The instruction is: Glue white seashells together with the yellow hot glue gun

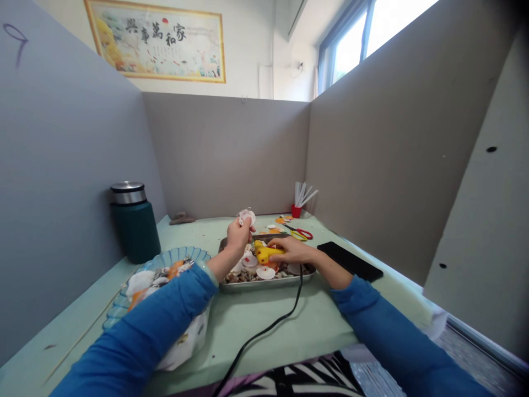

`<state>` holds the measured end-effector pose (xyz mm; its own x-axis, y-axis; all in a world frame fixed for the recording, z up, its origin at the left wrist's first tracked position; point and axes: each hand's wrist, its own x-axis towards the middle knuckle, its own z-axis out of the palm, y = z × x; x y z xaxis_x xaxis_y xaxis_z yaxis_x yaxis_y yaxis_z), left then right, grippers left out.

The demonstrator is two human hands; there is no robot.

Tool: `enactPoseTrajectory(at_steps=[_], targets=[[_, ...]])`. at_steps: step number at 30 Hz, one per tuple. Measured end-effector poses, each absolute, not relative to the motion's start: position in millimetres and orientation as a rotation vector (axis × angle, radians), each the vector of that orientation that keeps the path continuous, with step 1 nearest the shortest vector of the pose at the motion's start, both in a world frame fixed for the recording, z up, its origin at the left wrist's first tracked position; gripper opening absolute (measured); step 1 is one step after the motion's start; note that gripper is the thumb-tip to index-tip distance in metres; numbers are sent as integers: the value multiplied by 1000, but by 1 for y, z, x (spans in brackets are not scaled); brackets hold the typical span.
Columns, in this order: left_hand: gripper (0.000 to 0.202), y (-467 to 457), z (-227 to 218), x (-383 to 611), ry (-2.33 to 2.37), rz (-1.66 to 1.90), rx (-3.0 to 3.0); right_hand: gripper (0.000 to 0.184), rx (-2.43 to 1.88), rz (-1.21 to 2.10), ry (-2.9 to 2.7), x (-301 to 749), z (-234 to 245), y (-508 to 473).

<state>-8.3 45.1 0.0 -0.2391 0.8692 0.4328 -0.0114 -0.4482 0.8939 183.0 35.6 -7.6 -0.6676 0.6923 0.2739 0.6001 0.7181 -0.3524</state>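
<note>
My left hand (pixel 238 236) is closed on a white shell (pixel 247 216) with reddish marks, lifted above the far-left edge of a metal tray (pixel 243 285). My right hand (pixel 295 250) grips a yellow glue gun (pixel 264 252) over the middle of that tray; its black cord (pixel 270 329) runs down toward me. Inside the tray lie small pebbles and several white shells (pixel 265 272), some with red spots. The right fingers partly hide the glue gun's handle. Whether its nozzle touches anything, I cannot tell.
At left stand a blue scalloped dish (pixel 165 257) of white and orange shells and a green thermos (pixel 136 231). Behind the tray lie scissors (pixel 303 234) and a red cup (pixel 296 211) of white sticks. A black phone-like slab (pixel 351 261) lies right. Grey partitions (pixel 231 154) enclose the table.
</note>
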Motion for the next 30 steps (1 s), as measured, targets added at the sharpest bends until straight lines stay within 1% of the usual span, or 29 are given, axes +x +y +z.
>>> enactPoseTrajectory(at_steps=[5, 8, 11, 13, 15, 19, 23, 30], targets=[[25, 41, -2, -7, 1020, 1611, 1548, 42, -926, 287, -2516, 183, -11, 38], [26, 37, 0, -6, 962, 1521, 1552, 39, -926, 281, -2450, 185, -12, 41], [25, 35, 0, -5, 900, 1379, 1538, 36, -954, 250, -2220, 188, -11, 47], [26, 35, -2, -5, 879, 1266, 1558, 37, -938, 239, -1993, 189, -11, 51], [27, 36, -4, -6, 877, 1164, 1589, 40, -874, 274, -1901, 189, -11, 53], [31, 37, -8, -7, 898, 1042, 1621, 39, -743, 349, -1949, 184, -12, 50], [32, 35, -8, -7, 912, 978, 1637, 32, -742, 341, -1973, 181, -14, 46], [34, 30, -5, -5, 949, 876, 1647, 28, -731, 373, -1935, 179, -19, 48]])
